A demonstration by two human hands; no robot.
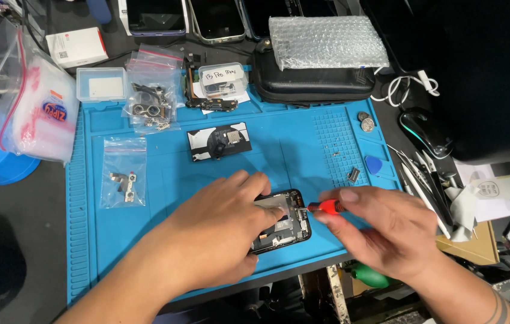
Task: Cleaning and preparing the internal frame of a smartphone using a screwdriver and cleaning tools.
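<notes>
An opened black phone [283, 223] lies on a blue work mat [219, 174] near its front edge, with its inner parts showing. My left hand [222, 231] rests flat over the phone's left part and holds it down. My right hand [381, 231] pinches a small red-handled screwdriver [328, 207], whose tip points left at the phone's upper right edge. A black square part [219, 141] with a round coil lies on the mat behind the phone.
Small clear bags of parts [124, 174] [151, 99] lie on the mat's left half. A black case [312, 81] under bubble wrap sits at the back. Tweezers and tools [426, 180], a mouse [424, 133] and a blue pick [374, 164] are at right.
</notes>
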